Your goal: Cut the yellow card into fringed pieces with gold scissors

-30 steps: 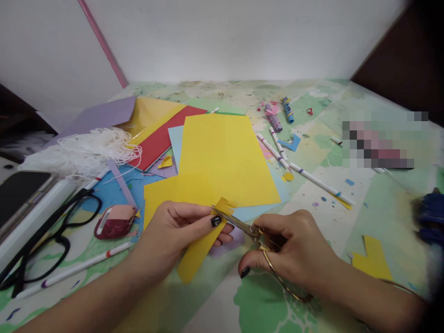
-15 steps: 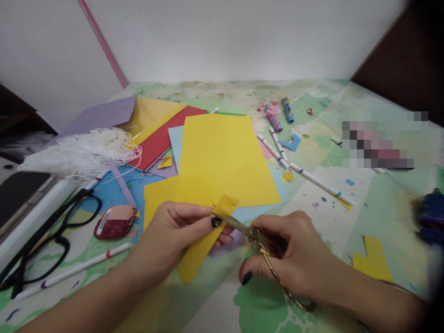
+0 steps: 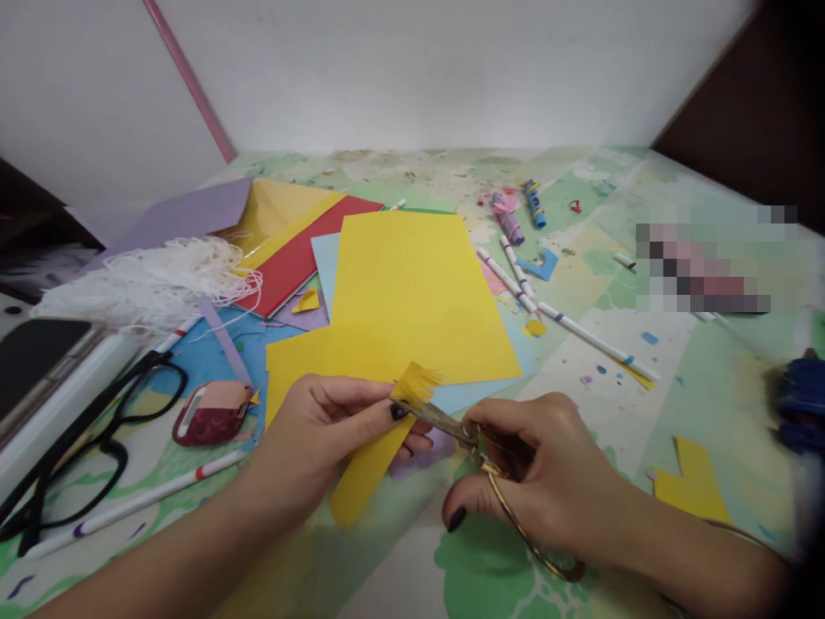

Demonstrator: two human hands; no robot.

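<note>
My left hand (image 3: 328,430) pinches a narrow yellow paper strip (image 3: 369,481) between thumb and fingers. The strip's upper end is cut into a fine fringe, and its lower end hangs down toward the table. In my right hand (image 3: 538,464) is a pair of gold scissors (image 3: 473,438), fingers and thumb through the handles. The blades lie across the strip just below the fringe, close to my left thumb. Behind the strip lie large yellow sheets (image 3: 412,292) over light blue paper.
Black glasses (image 3: 116,430), a dark red case (image 3: 211,413) and a phone (image 3: 42,361) lie at the left, near white string (image 3: 161,279). White markers (image 3: 596,341), two small paper rolls (image 3: 534,204) and a yellow scrap (image 3: 693,481) lie at the right.
The scissors and the fringed end of the strip have shifted very slightly to the left. Both hands keep their holds.
</note>
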